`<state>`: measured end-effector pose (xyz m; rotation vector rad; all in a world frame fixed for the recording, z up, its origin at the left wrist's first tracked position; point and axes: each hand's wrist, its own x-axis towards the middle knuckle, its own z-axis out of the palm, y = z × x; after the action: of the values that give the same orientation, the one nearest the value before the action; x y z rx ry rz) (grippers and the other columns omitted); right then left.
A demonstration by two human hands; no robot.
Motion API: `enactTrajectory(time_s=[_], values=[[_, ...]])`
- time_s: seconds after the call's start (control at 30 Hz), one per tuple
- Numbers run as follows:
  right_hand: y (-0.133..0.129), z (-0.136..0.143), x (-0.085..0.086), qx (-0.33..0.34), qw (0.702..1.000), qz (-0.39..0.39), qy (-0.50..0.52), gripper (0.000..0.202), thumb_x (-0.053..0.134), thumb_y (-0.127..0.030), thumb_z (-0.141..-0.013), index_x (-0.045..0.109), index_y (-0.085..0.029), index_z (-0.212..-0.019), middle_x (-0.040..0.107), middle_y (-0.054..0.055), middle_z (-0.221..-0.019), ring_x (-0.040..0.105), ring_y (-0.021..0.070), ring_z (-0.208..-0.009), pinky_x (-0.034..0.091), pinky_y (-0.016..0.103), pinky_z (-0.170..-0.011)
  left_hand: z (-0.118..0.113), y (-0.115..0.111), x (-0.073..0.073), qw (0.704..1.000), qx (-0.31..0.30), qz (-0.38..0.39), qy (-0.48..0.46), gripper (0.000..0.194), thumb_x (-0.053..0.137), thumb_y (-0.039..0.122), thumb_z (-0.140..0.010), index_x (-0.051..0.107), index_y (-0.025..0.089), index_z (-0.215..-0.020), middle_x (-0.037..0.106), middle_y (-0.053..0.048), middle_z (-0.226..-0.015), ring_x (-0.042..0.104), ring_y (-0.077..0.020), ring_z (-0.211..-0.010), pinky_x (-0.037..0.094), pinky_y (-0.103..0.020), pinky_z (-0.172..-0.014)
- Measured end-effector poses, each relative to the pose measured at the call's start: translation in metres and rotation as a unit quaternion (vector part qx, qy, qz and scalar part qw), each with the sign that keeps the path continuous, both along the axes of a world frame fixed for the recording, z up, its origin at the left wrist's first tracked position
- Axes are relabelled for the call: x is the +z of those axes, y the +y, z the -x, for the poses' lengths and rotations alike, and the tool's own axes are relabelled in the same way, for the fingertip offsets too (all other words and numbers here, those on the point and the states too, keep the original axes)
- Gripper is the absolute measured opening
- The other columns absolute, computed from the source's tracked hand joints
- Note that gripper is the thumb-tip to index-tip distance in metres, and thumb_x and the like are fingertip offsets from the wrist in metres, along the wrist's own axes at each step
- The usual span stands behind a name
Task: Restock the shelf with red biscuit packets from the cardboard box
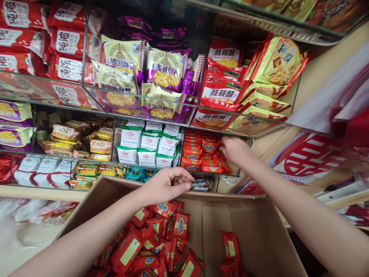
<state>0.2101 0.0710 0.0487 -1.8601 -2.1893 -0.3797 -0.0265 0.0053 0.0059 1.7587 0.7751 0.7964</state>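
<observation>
Red packets [129, 250] lie loose in the carton [250, 223], most heaped toward its left side and a few near the right. Orange-red packets [192, 152] stand stacked in the shelf compartment [182, 146] beyond the carton's far rim.

Right hand [235, 152]: positioned at the right end of the compartment, beside the stack. The fingertips are obscured; whether the grip is spread or pinching a packet cannot be told.

Left hand [167, 184]: positioned above the far rim, near the shelf front. Fingers curled, thumb close to the forefinger; no packet is visible in the grip. Whether the tips meet cannot be told.

Step in hand: judged to be positioning packets at the right end of the stack. Next move calls for keeping the stacked rows steady and withdrawing the right fingers clear of the packets and shelf edge.

Adjacent stock: green-and-white packets [149, 141] to the left; walnut shortbread packets [220, 92] above; silvery packets [203, 184] below.
</observation>
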Motion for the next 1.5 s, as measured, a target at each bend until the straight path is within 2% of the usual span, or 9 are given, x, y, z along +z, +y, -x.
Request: enactTrajectory(time_s=[0.17,0.33,0.47,0.6,0.83,0.97,1.1,1.3,1.5], values=[[-0.1,0.022,-0.049,0.17,0.986,-0.003,0.003,0.018,0.039,-0.02,-0.085,0.05,-0.018,-0.071,0.054,0.006,-0.071,0.052,0.0184,-0.065,0.041,0.029,-0.057,-0.001,-0.002,-0.001,1.0,-0.004,-0.013,0.004,0.019,0.058,0.028,-0.075,0.06,0.013,-0.085,0.054,0.002,-0.06,0.046,-0.0083,-0.054,0.039,-0.019,-0.052],[-0.131,0.029,-0.061,0.206,0.965,-0.08,0.141,0.021,0.04,-0.022,-0.087,0.05,-0.018,-0.069,0.053,0.007,-0.074,0.05,0.0179,-0.071,0.041,0.029,-0.063,-0.001,-0.003,0.002,0.998,0.012,-0.047,0.044,0.02,0.057,0.029,-0.076,0.06,0.012,-0.086,0.057,0.0,-0.065,0.05,-0.0101,-0.059,0.042,-0.022,-0.057],[-0.145,0.042,-0.089,0.308,0.943,0.099,0.083,0.021,0.042,-0.028,-0.087,0.057,-0.018,-0.075,0.058,0.006,-0.07,0.053,0.0178,-0.068,0.043,0.029,-0.063,-0.001,-0.003,0.003,0.998,0.018,-0.038,0.05,0.023,0.057,0.03,-0.076,0.059,0.011,-0.088,0.06,-0.003,-0.071,0.054,-0.0121,-0.064,0.044,-0.024,-0.06],[-0.162,0.057,-0.152,0.186,0.898,0.36,0.17,0.051,0.068,-0.026,-0.066,0.051,-0.013,-0.113,0.058,0.014,-0.11,0.055,0.0258,-0.1,0.043,0.031,-0.082,-0.001,-0.002,0.001,0.996,0.026,-0.049,0.064,0.023,0.059,0.032,-0.076,0.059,0.012,-0.087,0.061,-0.003,-0.071,0.056,-0.0126,-0.064,0.045,-0.023,-0.059],[-0.185,0.058,-0.201,0.023,0.863,0.413,0.289,0.069,0.07,-0.013,-0.056,0.043,-0.013,-0.12,0.06,0.011,-0.109,0.055,0.0232,-0.103,0.042,0.027,-0.083,0.0,-0.002,0.001,0.996,0.022,-0.051,0.076,0.024,0.058,0.032,-0.077,0.059,0.011,-0.089,0.064,-0.005,-0.078,0.06,-0.0147,-0.068,0.048,-0.025,-0.063],[-0.178,0.056,-0.194,0.043,0.843,0.495,0.205,0.044,0.078,-0.018,-0.046,0.063,-0.015,-0.087,0.064,0.009,-0.093,0.059,0.0271,-0.087,0.045,0.032,-0.072,-0.001,-0.001,-0.001,0.996,0.023,-0.046,0.067,0.024,0.058,0.032,-0.076,0.059,0.012,-0.089,0.064,-0.006,-0.08,0.06,-0.0149,-0.068,0.048,-0.025,-0.063],[-0.153,0.047,-0.147,0.165,0.854,0.432,0.239,0.024,0.076,-0.019,-0.052,0.062,-0.018,-0.071,0.062,0.001,-0.076,0.057,0.0195,-0.074,0.043,0.028,-0.064,0.0,-0.002,-0.002,0.998,0.017,-0.028,0.051,0.025,0.057,0.032,-0.078,0.059,0.012,-0.091,0.065,-0.006,-0.079,0.061,-0.0154,-0.069,0.049,-0.027,-0.065],[-0.13,0.035,-0.07,0.138,0.702,0.336,0.613,0.025,0.062,-0.039,-0.073,0.048,-0.018,-0.069,0.052,-0.005,-0.057,0.047,0.0078,-0.046,0.039,0.02,-0.044,0.004,-0.002,0.003,0.995,-0.087,-0.033,0.041,0.032,0.046,0.036,-0.085,0.059,0.014,-0.104,0.067,-0.009,-0.096,0.061,-0.0175,-0.086,0.048,-0.03,-0.078],[-0.132,0.043,-0.071,0.1,0.663,0.3,0.678,0.028,0.066,-0.039,-0.069,0.05,-0.016,-0.068,0.056,-0.004,-0.055,0.053,0.0086,-0.046,0.046,0.023,-0.047,0.002,-0.002,0.005,0.984,-0.133,-0.053,0.105,0.042,0.068,0.025,-0.069,0.056,0.014,-0.108,0.065,-0.008,-0.098,0.059,-0.0179,-0.091,0.046,-0.03,-0.082]])
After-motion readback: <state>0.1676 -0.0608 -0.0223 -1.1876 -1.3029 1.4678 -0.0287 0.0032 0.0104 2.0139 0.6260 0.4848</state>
